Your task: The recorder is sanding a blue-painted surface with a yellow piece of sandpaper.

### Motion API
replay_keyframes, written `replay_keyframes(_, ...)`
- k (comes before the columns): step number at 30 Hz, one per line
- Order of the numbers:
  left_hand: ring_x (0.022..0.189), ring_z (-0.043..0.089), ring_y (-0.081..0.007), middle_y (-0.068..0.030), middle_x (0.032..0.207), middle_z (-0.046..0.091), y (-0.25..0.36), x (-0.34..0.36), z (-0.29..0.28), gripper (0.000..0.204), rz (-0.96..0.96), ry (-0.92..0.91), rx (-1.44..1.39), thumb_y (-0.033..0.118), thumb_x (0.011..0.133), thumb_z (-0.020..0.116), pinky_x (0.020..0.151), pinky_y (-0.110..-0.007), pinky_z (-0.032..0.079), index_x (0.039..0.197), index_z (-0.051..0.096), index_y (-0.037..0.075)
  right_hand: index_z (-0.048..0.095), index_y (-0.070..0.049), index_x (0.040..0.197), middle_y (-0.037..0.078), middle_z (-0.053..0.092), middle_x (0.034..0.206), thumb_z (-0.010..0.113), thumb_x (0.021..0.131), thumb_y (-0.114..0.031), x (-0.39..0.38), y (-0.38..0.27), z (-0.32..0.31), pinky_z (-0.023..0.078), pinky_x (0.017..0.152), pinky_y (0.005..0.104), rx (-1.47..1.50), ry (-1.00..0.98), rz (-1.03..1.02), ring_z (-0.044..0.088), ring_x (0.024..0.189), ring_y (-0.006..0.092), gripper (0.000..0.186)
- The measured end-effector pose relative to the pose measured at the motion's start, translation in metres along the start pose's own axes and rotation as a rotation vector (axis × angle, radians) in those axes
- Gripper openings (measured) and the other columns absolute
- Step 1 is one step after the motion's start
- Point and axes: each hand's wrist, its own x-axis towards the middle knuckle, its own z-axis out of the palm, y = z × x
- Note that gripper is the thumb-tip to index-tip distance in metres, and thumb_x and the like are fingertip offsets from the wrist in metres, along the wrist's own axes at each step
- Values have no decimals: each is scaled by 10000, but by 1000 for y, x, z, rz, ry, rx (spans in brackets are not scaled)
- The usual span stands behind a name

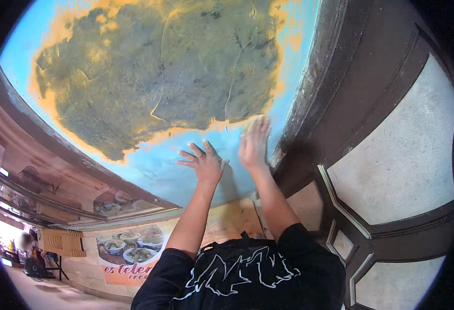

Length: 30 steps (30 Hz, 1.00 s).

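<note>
A light-blue painted surface (pixel 160 178) bears a large dark olive-grey patch (pixel 154 72) with a ragged orange border and several thin cracks or ridges. Below the patch's lower edge, my left hand (pixel 205 164) rests on the blue paint with its fingers spread and nothing in it. My right hand (pixel 255 144) lies to its right, fingers stretched out and held close together over the orange border. Its fingertips are slightly blurred, and no tool can be made out under them.
Dark brown framing (pixel 341 103) with pale panels (pixel 397 150) borders the surface on the right. To the left runs a glossy reflective panel (pixel 56 175). Beyond are a food poster (pixel 129 250), tan chairs (pixel 61 242) and a person (pixel 26 245).
</note>
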Motion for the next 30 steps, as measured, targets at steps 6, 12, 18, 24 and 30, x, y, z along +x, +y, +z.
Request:
replay_keyframes(6, 1281, -192, -659, -272, 1497, -253, 5, 5, -3, 1297, 4, 0, -23, 485, 555, 834, 840, -861, -26, 1504, 18, 146, 198, 103, 1428, 335, 142, 1496, 430, 934, -177, -11, 14, -1, 46, 1120, 594, 25, 148, 198, 79, 1391, 522, 614)
replay_keyframes(12, 1283, -185, -660, -256, 1503, -257, -3, 4, 8, 1324, 14, 108, 76, 486, 551, 833, 844, -859, -24, 1508, -18, 153, 179, 90, 1434, 352, 159, 1481, 435, 938, -190, -18, -19, 14, 72, 1090, 646, 93, 0, -4, 98, 1360, 573, 624)
replay_keyframes(18, 1289, -184, -653, -250, 1499, -272, 3, 4, 1, 1364, 4, 16, -6, 497, 541, 834, 841, -862, -24, 1506, -72, 166, 209, 103, 1422, 364, 169, 1474, 444, 930, -177, -6, 6, 2, 77, 1102, 627, 2, 85, 106, 100, 1364, 570, 613)
replay_keyframes(24, 1286, -159, -665, -254, 1498, -271, 0, 10, 8, 1281, 18, 182, 138, 493, 591, 805, 844, -858, -34, 1511, -20, 154, 243, 108, 1408, 340, 194, 1478, 444, 931, -196, -31, -23, 26, 92, 1088, 652, 52, 46, 19, 129, 1361, 567, 601)
replay_keyframes(30, 1277, -170, -671, -271, 1494, -265, 1, 2, -1, 1277, 13, 32, -6, 474, 583, 818, 831, -862, -41, 1508, 0, 148, 283, 105, 1388, 334, 220, 1471, 449, 933, -210, -14, 2, 14, 90, 1093, 642, -71, 2, 17, 139, 1367, 550, 577)
